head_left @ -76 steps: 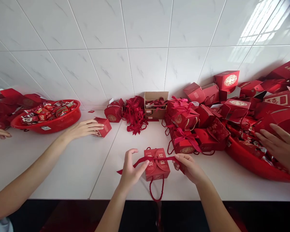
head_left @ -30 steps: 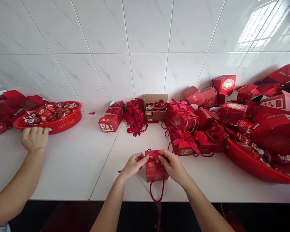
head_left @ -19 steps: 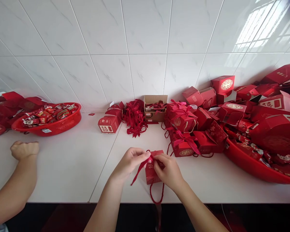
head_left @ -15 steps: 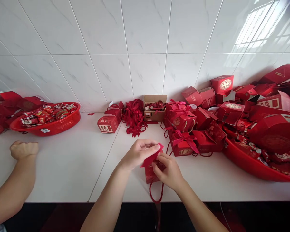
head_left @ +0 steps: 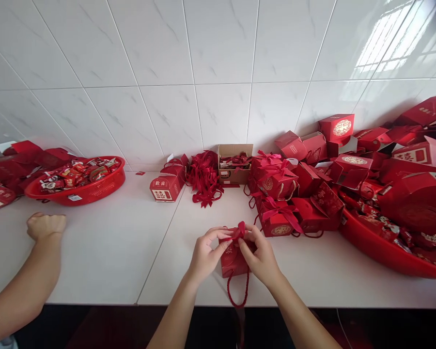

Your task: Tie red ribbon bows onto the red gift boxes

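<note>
A small red gift box [head_left: 233, 263] stands near the front edge of the white table, its cord handle [head_left: 237, 305] drooping over that edge. On top of the box, both hands pinch a red ribbon [head_left: 241, 230]. My left hand [head_left: 208, 253] grips it from the left with thumb and fingers together. My right hand [head_left: 258, 251] pinches it from the right, thumb toward the middle. The fingers partly hide the ribbon and the top of the box.
Finished-looking bowed boxes [head_left: 278, 218] sit to the right, beside a red basin [head_left: 381, 252] of sweets. Behind are a ribbon pile [head_left: 205, 177] and a cardboard box [head_left: 236, 177]. Another basin [head_left: 94, 191] stands left, near another person's fist [head_left: 46, 226]; a printed red box [head_left: 165, 188] is at centre-left.
My left hand has come down and back from above the box, and the ribbon is now gathered between both hands. The view has shifted slightly.
</note>
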{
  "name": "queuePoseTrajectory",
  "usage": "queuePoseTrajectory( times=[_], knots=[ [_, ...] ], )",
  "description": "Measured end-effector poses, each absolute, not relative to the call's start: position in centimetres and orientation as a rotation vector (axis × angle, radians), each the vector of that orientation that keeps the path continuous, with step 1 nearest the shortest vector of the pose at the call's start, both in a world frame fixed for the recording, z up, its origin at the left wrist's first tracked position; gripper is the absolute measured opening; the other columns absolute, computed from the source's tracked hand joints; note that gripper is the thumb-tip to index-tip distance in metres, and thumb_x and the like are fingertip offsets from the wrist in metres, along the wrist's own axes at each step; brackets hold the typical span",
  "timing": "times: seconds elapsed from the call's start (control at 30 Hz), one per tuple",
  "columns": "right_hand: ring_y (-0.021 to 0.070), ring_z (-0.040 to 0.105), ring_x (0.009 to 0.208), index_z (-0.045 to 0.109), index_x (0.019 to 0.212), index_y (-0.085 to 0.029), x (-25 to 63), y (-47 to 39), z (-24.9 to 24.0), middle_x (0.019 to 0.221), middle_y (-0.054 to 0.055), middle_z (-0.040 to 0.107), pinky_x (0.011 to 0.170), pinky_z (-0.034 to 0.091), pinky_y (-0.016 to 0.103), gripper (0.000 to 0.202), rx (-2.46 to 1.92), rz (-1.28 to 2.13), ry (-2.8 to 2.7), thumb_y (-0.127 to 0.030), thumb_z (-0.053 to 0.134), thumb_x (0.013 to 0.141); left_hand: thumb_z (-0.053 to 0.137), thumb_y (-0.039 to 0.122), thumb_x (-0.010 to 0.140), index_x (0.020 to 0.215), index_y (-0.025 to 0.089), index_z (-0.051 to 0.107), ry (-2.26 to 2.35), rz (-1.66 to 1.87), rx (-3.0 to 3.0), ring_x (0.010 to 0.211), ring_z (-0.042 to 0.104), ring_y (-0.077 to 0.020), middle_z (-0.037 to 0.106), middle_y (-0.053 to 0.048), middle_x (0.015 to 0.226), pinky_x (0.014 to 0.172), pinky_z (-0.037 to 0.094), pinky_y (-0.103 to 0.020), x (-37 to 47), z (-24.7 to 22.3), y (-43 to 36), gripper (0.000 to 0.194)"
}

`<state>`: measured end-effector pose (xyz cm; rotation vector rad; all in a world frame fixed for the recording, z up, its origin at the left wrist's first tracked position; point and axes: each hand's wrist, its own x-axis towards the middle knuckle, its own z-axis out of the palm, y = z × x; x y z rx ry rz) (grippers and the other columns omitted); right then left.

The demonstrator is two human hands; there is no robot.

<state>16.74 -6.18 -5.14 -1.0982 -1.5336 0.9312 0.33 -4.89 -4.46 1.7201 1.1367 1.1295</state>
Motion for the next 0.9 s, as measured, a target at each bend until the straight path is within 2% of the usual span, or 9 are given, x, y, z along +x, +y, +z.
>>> queuePoseTrajectory(
  times=[0.07,0.13,0.33,0.43,0.57,0.7,0.83,0.9],
  knots=[
    [0.0155,0.055,0.062,0.038,0.098,-0.024,16.6,-6.2,-5.4,0.073,-0.001,0.062,0.058,0.041,0.025,0.014,-1.093,0.97,-1.449,-0.025,0.048,0.089,0.054,0.027,0.089,0.089,0.019,0.065,1.11,1.139,1.715,0.121,0.054,-0.0238,0.07,-0.01,0.109,0.102,0.043,-0.041,0.8,-4.8,-5.3,0.013],
    [0.0148,0.056,0.063,0.036,0.092,-0.024,16.4,-6.1,-5.5,0.073,-0.002,0.061,0.058,0.041,0.025,0.014,-1.088,0.951,-1.443,-0.025,0.049,0.088,0.052,0.026,0.091,0.09,0.019,0.063,1.097,1.162,1.743,0.124,0.053,-0.0238,0.069,-0.01,0.109,0.102,0.042,-0.041,1.1,-5.1,-5.6,0.013],
    [0.0135,0.055,0.063,0.042,0.082,-0.022,16.3,-6.2,-5.5,0.074,-0.001,0.057,0.057,0.042,0.023,0.008,-1.121,0.788,-1.49,-0.023,0.048,0.087,0.06,0.021,0.085,0.089,0.02,0.059,1.14,1.329,1.801,0.112,0.06,-0.022,0.068,-0.009,0.108,0.097,0.046,-0.037,1.9,-6.4,-6.0,0.005],
    [0.0129,0.054,0.061,0.044,0.081,-0.022,16.4,-6.2,-5.5,0.071,-0.002,0.056,0.056,0.043,0.023,0.007,-1.156,0.704,-1.533,-0.021,0.048,0.087,0.059,0.022,0.085,0.085,0.019,0.058,1.21,1.374,1.725,0.104,0.063,-0.0209,0.069,-0.007,0.099,0.089,0.05,-0.034,2.3,-6.7,-6.0,0.003],
    [0.0138,0.059,0.066,0.051,0.085,-0.021,16.6,-6.1,-5.8,0.076,0.0,0.061,0.06,0.047,0.024,0.0,-1.152,0.677,-1.548,-0.021,0.051,0.085,0.064,0.023,0.081,0.09,0.019,0.058,1.21,1.331,1.647,0.097,0.065,-0.0198,0.069,-0.006,0.095,0.086,0.051,-0.032,2.4,-6.3,-6.1,0.011],
    [0.0163,0.064,0.076,0.057,0.09,-0.019,16.7,-6.0,-6.3,0.084,0.004,0.066,0.068,0.052,0.027,0.006,-1.105,0.683,-1.521,-0.023,0.055,0.085,0.066,0.024,0.079,0.101,0.018,0.06,1.238,1.295,1.528,0.096,0.066,-0.0198,0.07,-0.009,0.101,0.088,0.051,-0.034,2.2,-6.0,-5.9,0.023],
    [0.0186,0.065,0.081,0.065,0.091,-0.018,16.9,-6.2,-6.3,0.09,0.008,0.067,0.071,0.053,0.03,0.011,-1.099,0.597,-1.556,-0.024,0.055,0.086,0.068,0.023,0.076,0.082,0.016,0.066,1.239,1.317,1.58,0.103,0.064,-0.0237,0.07,-0.011,0.102,0.091,0.05,-0.036,1.9,-6.3,-5.6,0.009],
    [0.0198,0.064,0.085,0.067,0.093,-0.018,17.1,-6.4,-6.1,0.097,0.01,0.064,0.069,0.054,0.03,0.015,-1.086,0.582,-1.611,-0.024,0.056,0.086,0.068,0.021,0.076,0.079,0.017,0.067,1.232,1.342,1.613,0.104,0.064,-0.0241,0.071,-0.011,0.101,0.092,0.05,-0.037,1.7,-6.5,-5.5,0.005]
  ],
)
